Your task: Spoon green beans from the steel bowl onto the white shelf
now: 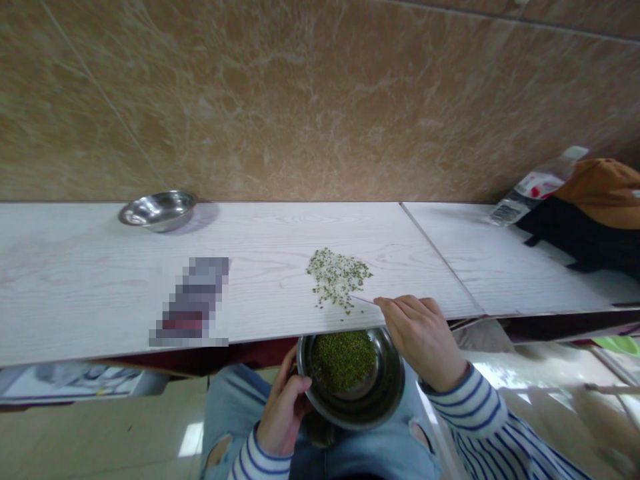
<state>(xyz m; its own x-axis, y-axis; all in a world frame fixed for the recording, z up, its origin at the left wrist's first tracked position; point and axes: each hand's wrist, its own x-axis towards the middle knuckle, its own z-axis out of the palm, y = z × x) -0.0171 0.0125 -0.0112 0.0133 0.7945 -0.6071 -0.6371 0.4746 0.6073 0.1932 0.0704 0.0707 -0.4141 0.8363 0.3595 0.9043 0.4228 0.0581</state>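
Observation:
My left hand (287, 407) is closed on the left rim of a metal bowl (393, 383), which sits over my lap just below the table's front edge. Green mung beans (345, 360) fill much of the bowl's bottom. In my right hand (420, 340), the fingers pinch a thin, pale stick-like tool (363, 300); its exact kind is too small to tell. The tool's tip touches or hovers at the lower right edge of a spread pile of white grains and green beans (337, 275) on the white table (265, 240).
A second metal bowl (159, 212) stands at the back left by the tiled wall (300, 100). A blurred-out flat object (193, 300) lies left of the pile. To the right are a tilted plastic bottle (535, 190) and a brown-and-black bag (595, 207). A seam crosses the tabletop.

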